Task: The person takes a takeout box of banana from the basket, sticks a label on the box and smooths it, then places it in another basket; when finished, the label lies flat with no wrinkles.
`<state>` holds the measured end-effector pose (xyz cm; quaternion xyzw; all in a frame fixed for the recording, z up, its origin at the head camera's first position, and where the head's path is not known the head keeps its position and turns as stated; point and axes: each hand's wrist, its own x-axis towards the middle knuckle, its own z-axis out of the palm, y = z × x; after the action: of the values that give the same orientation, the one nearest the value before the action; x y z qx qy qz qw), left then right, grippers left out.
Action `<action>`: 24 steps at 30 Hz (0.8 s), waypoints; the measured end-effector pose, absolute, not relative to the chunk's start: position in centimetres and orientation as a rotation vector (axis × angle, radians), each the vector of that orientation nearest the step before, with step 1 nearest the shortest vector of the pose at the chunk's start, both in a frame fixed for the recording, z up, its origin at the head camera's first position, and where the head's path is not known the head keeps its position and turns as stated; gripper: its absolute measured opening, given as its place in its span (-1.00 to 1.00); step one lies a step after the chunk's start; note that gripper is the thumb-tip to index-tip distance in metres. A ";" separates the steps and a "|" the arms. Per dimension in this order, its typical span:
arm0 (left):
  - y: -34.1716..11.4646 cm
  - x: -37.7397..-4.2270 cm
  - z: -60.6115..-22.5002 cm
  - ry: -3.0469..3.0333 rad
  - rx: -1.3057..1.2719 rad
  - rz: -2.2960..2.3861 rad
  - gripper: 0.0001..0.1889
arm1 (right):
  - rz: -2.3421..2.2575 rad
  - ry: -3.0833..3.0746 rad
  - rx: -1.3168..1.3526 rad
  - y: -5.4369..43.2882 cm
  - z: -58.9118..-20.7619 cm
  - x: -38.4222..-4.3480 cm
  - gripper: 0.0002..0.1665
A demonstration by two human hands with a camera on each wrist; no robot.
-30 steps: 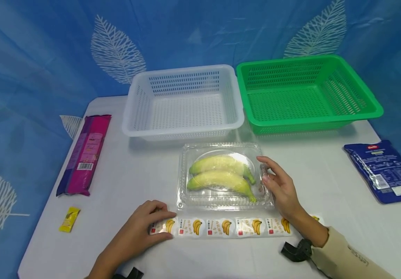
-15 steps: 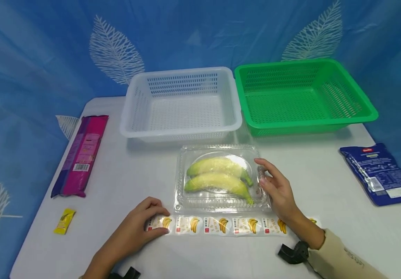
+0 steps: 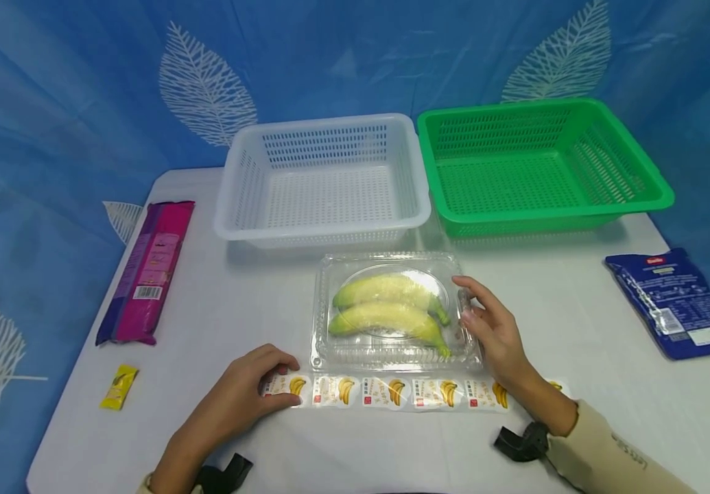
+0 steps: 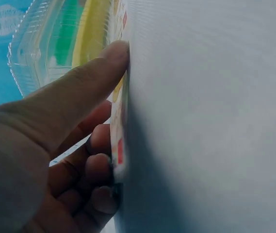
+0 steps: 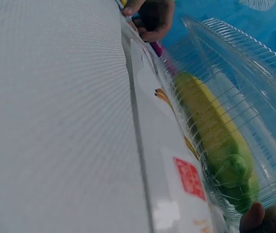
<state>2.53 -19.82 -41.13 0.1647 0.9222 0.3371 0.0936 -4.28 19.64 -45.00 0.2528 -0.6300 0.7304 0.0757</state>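
My left hand [image 3: 242, 390] holds the left end of a strip of banana labels [image 3: 387, 393], its thumb at the near edge and fingers at the far edge. Other fingers are bent in below the thumb [image 4: 91, 77] in the left wrist view. Just beyond the strip lies a clear plastic clamshell container [image 3: 339, 359] with two greenish-yellow bananas [image 3: 388, 320] inside, its lid seemingly down. My right hand [image 3: 498, 339] grips the container's right edge between thumb and index finger. The right forearm hides part of the strip; only fingertips [image 5: 251, 218] show in the right wrist view.
Behind the container stand a white basket [image 3: 324, 232] and a green basket [image 3: 552, 214]. A pink-purple packet [image 3: 151, 274] and a small yellow packet [image 3: 119, 387] lie at left. The dark blue pouch [image 3: 676, 302] sits by the right table edge.
The label strip has slid slightly away from me, closer to the container, with my left hand moving along. My right hand stays at the container's edge. The head view shifts a little.
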 end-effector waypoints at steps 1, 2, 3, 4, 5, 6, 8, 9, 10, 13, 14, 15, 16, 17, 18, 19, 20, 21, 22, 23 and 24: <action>-19.8 2.5 -41.1 2.731 0.483 1.001 -0.58 | 2.190 -1.889 0.757 19.6 -45.0 -4.3 -0.40; -19.8 2.5 -41.1 2.723 0.474 0.999 -0.60 | 2.196 -1.887 0.759 19.6 -45.0 -4.3 -0.40; -19.8 2.5 -41.2 2.715 0.468 0.994 -0.61 | 2.205 -1.887 0.760 19.6 -45.0 -4.3 -0.40; -19.8 2.5 -41.2 2.708 0.463 0.990 -0.63 | 2.215 -1.891 0.757 19.6 -45.0 -4.2 -0.41; -19.8 2.5 -41.2 2.702 0.458 0.987 -0.65 | 2.225 -1.900 0.752 19.6 -45.0 -4.2 -0.41; -19.8 2.6 -41.2 2.704 0.464 0.981 -0.66 | 2.234 -1.912 0.745 19.6 -45.0 -4.2 -0.41; -19.8 2.7 -41.4 2.711 0.474 0.984 -0.66 | 2.245 -1.913 0.748 19.6 -45.0 -4.1 -0.41; -19.8 2.7 -41.5 2.716 0.487 0.993 -0.67 | 2.244 -1.913 0.748 19.6 -44.9 -4.1 -0.41; -19.8 2.8 -41.6 2.721 0.506 1.009 -0.67 | 2.241 -1.912 0.750 19.6 -44.9 -4.1 -0.41; -19.8 2.9 -41.8 2.741 0.553 1.047 -0.69 | 2.229 -1.895 0.765 19.6 -44.8 -4.1 -0.40; -19.8 3.0 -41.8 2.748 0.568 1.055 -0.70 | 2.226 -1.903 0.759 19.7 -44.8 -4.1 -0.40; -19.7 3.0 -41.8 2.758 0.578 1.054 -0.72 | 2.223 -1.912 0.753 19.7 -44.8 -4.1 -0.41; -19.6 3.0 -41.9 2.771 0.582 1.046 -0.74 | 2.223 -1.920 0.746 19.8 -44.8 -4.1 -0.41; -19.5 3.0 -41.8 2.785 0.578 1.034 -0.76 | 2.221 -1.930 0.739 19.8 -44.8 -4.1 -0.41; -19.4 3.0 -41.8 2.798 0.573 1.021 -0.78 | 2.218 -1.935 0.737 19.9 -44.8 -4.1 -0.41; -19.3 3.0 -41.8 2.807 0.573 1.010 -0.80 | 2.218 -1.938 0.738 19.9 -44.8 -4.1 -0.41; -19.2 3.0 -41.8 2.815 0.578 0.997 -0.82 | 2.216 -1.939 0.739 19.9 -44.9 -4.1 -0.41; -19.2 3.0 -41.8 2.816 0.585 0.989 -0.82 | 2.215 -1.941 0.743 19.9 -44.9 -4.1 -0.41; -19.2 3.0 -41.8 2.813 0.595 0.985 -0.81 | 2.214 -1.944 0.744 20.0 -44.9 -4.1 -0.41; -19.2 3.0 -41.8 2.806 0.615 0.987 -0.79 | 2.213 -1.948 0.742 20.0 -45.0 -4.1 -0.41; -19.2 3.0 -41.9 2.792 0.631 0.993 -0.77 | 2.214 -1.951 0.741 20.0 -45.0 -4.1 -0.42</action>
<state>2.95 -19.18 -41.86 0.2081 0.9200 0.3272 0.0561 -4.13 20.02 -45.00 0.2431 -0.6405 0.7268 0.0496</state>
